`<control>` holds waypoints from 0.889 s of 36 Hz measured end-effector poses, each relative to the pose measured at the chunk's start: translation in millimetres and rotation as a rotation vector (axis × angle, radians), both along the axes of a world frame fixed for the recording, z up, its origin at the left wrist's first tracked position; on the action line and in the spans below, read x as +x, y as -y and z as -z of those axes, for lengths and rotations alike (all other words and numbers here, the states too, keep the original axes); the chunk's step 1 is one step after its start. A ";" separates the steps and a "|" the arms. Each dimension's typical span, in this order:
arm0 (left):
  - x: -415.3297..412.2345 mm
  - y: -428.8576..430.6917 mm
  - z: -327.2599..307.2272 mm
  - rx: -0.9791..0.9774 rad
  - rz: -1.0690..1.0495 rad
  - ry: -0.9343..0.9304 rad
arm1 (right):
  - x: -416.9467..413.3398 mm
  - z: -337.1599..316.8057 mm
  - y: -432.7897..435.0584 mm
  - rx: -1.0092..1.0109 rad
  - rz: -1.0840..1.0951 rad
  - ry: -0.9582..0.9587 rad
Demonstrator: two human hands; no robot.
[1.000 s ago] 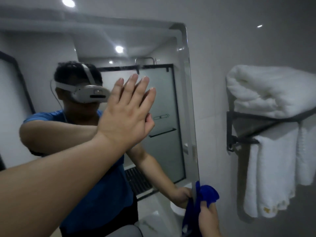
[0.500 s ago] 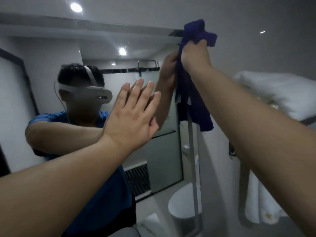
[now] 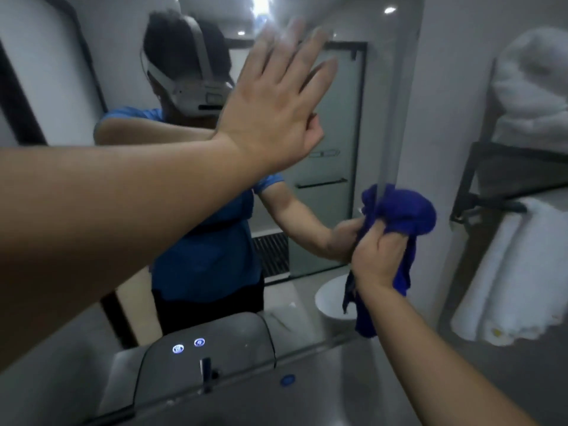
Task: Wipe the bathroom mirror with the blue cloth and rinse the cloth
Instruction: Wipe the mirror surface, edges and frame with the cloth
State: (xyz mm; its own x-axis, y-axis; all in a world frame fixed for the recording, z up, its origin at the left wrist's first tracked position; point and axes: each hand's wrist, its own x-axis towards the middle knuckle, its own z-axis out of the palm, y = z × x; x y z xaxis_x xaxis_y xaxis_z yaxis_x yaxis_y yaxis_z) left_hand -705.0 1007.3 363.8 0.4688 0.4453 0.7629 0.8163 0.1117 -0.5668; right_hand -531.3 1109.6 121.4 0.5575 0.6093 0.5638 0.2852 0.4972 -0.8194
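The left hand (image 3: pixel 270 109) lies flat with fingers spread against the frameless rectangular bathroom mirror (image 3: pixel 332 124). The right hand (image 3: pixel 376 256) is fisted around the bunched dark-blue cloth (image 3: pixel 405 213), pressing it on the mirror's right edge, near the lower corner.

Right hand (image 3: pixel 376 256), blue cloth (image 3: pixel 402 213) dropped from mirror top to lower edge.

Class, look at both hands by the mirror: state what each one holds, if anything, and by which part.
The right hand grips the blue cloth around its bunched middle. The left hand holds nothing; it is open and flat.
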 end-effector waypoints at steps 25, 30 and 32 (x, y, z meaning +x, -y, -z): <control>-8.0 151.4 306.7 -1.093 0.022 0.989 | 22.1 161.8 63.7 -0.926 -0.568 -1.183; -38.0 184.4 388.3 -0.992 -0.209 1.652 | -14.9 150.8 108.2 -1.005 -0.644 -1.228; -45.4 194.3 410.1 -0.904 -0.260 1.822 | -32.8 148.4 120.2 -1.061 -0.646 -1.233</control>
